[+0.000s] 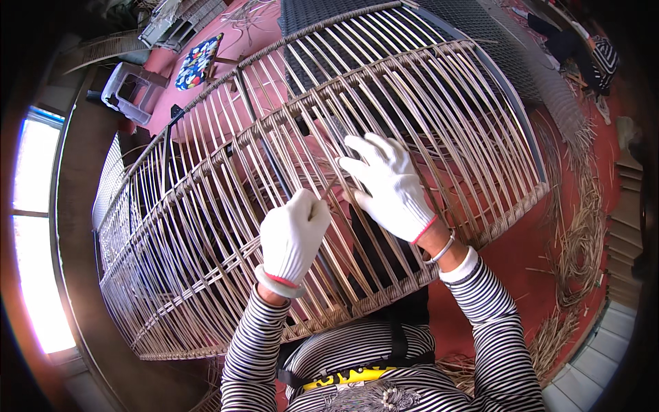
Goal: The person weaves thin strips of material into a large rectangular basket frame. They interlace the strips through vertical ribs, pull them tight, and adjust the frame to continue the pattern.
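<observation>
Curved openwork frame (305,104), one: pale brown strands set side by side, crossed by wrapped bands, lying in front of the wearer's torso. Left hand (294,233), white knit glove, over the frame's middle: fingers curled into the palm; whether a strand is pinched inside, cannot tell. Right hand (386,180), matching glove, just beside it over the frame: fingers partly spread, thumb apart. Beyond the frame: patterned stool (199,62) with a colourful top; grey plastic crate (127,93), left of the stool. Right of the frame: loose strands (580,254), heaped along the red floor (508,302). Left of the frame: bright window (38,268).
</observation>
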The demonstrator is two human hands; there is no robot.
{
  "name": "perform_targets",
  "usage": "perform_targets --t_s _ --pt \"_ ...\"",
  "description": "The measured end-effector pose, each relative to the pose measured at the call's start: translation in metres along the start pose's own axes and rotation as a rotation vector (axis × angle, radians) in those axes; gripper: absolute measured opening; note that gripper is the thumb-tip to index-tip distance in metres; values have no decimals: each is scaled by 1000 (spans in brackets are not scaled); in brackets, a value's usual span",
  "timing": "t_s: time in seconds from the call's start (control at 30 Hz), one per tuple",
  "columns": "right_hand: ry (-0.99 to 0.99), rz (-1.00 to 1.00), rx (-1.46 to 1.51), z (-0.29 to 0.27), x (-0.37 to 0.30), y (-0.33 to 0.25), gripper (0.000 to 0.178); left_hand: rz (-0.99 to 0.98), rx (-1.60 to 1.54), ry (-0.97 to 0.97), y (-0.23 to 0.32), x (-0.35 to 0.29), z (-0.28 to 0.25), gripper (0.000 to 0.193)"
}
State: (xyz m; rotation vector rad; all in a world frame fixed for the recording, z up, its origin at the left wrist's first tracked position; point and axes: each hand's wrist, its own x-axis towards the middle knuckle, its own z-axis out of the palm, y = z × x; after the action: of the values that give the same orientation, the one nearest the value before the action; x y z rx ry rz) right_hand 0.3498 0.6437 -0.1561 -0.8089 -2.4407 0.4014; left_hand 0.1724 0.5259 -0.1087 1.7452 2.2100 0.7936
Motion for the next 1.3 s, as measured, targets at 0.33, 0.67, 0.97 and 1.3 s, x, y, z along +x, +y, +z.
perform_targets --t_s 0.33,0.67,0.97,1.3 --pt "-68 -202 58 -14 15 21 18 -75 -330 -187 1 4 3 17" --pt "-70 -16 96 -112 -29 11 12 279 -111 -159 50 23 15 31" --pt "38 -110 78 -55 6 48 19 -323 -487 -326 42 30 23 21" --pt "-57 -78 203 -9 25 68 47 -343 -520 -80 39 28 46 24"
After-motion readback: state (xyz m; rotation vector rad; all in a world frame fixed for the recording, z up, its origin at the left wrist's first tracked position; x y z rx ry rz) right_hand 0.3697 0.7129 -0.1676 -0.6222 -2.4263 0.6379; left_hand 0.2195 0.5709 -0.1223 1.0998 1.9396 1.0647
